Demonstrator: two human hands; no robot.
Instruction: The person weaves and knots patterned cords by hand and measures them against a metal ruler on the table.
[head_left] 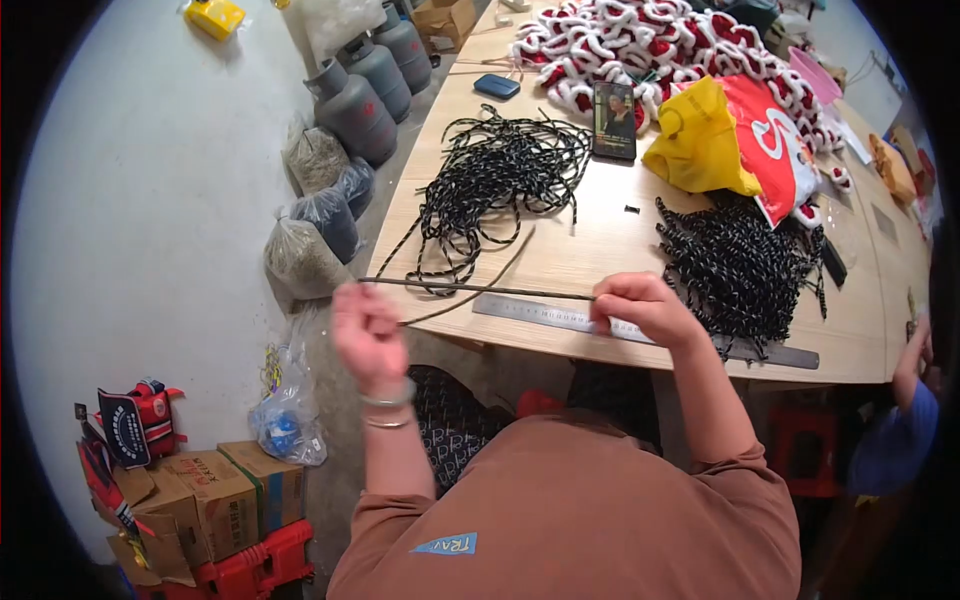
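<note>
The left hand and right hand each pinch the cord, drawn straight between them near the ruler at the edge of the counter. Best to keep tension even, without overstretching, and clear of the loose pile. The shirt tag seems to read "TRAV"; the ruler's figures are too small.

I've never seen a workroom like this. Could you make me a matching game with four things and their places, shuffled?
1. Straight cord
2. Ruler
3. Phone
4. Gas cylinders

A. Just left of the yellow bag
B. Near the white wall
C. Between the left hand and right hand
D. Along the table's near edge

Pairs: 1-C, 2-D, 3-A, 4-B
</note>
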